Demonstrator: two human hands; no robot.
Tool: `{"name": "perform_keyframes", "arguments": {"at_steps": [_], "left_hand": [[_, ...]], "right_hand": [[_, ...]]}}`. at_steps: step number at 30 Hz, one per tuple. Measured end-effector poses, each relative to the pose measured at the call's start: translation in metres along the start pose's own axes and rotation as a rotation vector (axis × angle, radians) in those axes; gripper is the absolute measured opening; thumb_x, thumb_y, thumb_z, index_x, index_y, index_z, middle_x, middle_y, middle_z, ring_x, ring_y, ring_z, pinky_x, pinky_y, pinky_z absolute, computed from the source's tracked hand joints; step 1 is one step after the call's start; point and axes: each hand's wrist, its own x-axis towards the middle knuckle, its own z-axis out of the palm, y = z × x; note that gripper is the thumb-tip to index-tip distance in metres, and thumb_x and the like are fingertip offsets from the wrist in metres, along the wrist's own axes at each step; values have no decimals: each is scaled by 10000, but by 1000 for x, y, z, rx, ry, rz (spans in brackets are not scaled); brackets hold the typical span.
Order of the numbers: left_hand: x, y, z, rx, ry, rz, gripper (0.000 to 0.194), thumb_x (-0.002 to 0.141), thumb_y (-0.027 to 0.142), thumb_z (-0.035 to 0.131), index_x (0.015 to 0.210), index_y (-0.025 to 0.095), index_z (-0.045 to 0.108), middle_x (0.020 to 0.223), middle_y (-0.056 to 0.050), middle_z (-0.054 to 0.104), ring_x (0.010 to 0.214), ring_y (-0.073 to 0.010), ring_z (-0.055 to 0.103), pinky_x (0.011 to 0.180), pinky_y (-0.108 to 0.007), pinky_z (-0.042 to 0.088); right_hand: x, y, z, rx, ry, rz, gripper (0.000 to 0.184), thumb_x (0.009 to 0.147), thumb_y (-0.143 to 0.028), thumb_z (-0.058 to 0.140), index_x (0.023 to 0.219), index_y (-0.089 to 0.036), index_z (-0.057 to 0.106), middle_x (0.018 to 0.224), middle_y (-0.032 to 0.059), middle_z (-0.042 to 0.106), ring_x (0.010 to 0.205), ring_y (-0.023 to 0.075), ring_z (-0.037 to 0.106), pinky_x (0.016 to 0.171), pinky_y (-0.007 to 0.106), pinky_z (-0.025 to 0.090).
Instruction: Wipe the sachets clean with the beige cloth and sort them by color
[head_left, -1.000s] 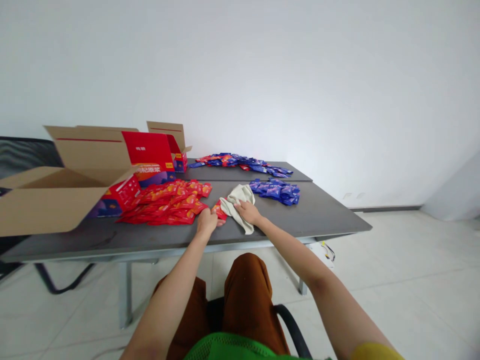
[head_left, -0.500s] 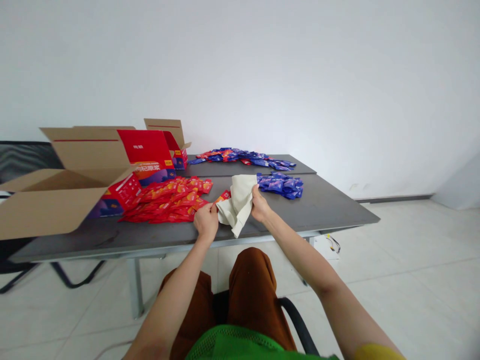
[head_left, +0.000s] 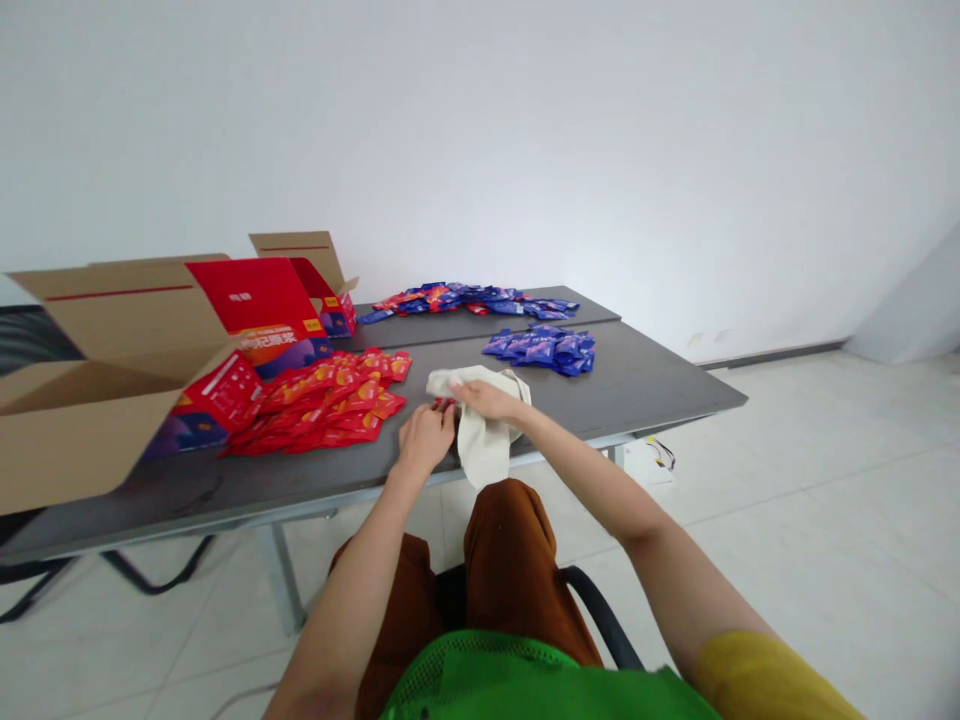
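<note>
My left hand [head_left: 426,440] sits at the table's near edge, its fingertips on a small red sachet [head_left: 445,405] that is mostly hidden. My right hand [head_left: 486,400] reaches across a crumpled cream cloth [head_left: 481,445] and holds it, with the cloth's lower end hanging past the table edge. To the left of my hands lies a loose spread of red sachets [head_left: 319,405]. Beyond the cloth is a heap of blue sachets [head_left: 540,350], and a mixed red and blue row [head_left: 469,298] lies further back.
An open cardboard carton [head_left: 90,400] with red printed packaging fills the left end of the grey table [head_left: 637,385], and a second carton [head_left: 300,250] stands behind it. White paper with wires [head_left: 649,462] lies on the floor beyond the table's right side.
The cloth has dropped from its raised, bunched position to the table edge. My right hand has moved left across it, closer to my left hand. The view has tilted slightly.
</note>
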Motion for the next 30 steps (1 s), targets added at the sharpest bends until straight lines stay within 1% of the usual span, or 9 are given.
{"name": "perform_keyframes", "arguments": {"at_steps": [3,7,10,12,16,20,23,26,30], "left_hand": [[0,0,3,14,-44,-79,497,963,364,276,1015,148,721,1017,-189,700,967,-285,663,795,-349,490],[-5,6,9,14,27,-17,433,944,398,357,1089,197,712,1213,-180,641,1151,-335,577,870,-417,489],[-10,11,12,24,59,-7,410,910,434,447,1155,225,701,1377,-166,539,1328,-411,395,940,-504,455],[-12,11,13,17,58,-28,418,898,449,473,1171,230,703,1380,-167,536,1352,-433,349,979,-546,422],[-10,11,11,54,87,3,422,916,451,442,1052,207,759,1163,-176,662,1275,-378,466,1118,-579,243],[-5,14,7,117,47,35,386,909,404,462,1036,197,761,1009,-150,713,1136,-328,580,1151,-594,122],[-6,16,8,144,44,1,388,905,386,462,1101,202,742,1122,-176,680,1214,-361,526,1108,-582,244],[-9,14,10,142,84,-27,425,913,405,440,1202,226,695,1261,-186,612,1312,-396,426,1007,-508,400],[-12,8,9,145,83,0,414,906,450,455,1192,271,696,1275,-153,608,1332,-388,403,1008,-476,408]], "right_hand": [[0,22,17,-545,-175,-150,658,955,-652,265,1398,-229,505,1488,26,444,1464,271,188,1200,477,113],[20,31,6,-851,-202,-61,655,969,-623,196,1495,-269,363,1572,-26,283,1477,298,104,1187,531,99],[32,30,-7,-900,-131,-21,688,949,-658,222,1507,-273,341,1576,-15,273,1470,324,126,1178,555,114],[30,29,-12,-897,-189,-62,692,945,-667,232,1511,-281,330,1580,-14,261,1472,319,123,1179,556,98],[15,28,-16,-805,-409,-202,599,971,-631,182,1488,-374,342,1577,-80,244,1481,266,98,1180,551,-7],[15,27,-24,-722,-494,-179,590,994,-578,95,1453,-381,408,1561,-92,280,1477,241,127,1190,527,-17],[32,25,-26,-728,-478,-133,648,1001,-528,26,1454,-310,435,1548,-52,321,1468,240,172,1207,480,57],[47,23,-20,-760,-390,-81,641,1003,-537,77,1450,-270,452,1538,-5,345,1459,276,202,1197,512,102],[44,17,-12,-773,-417,-88,591,985,-596,178,1427,-332,471,1545,-33,321,1468,307,146,1168,601,38]]}}
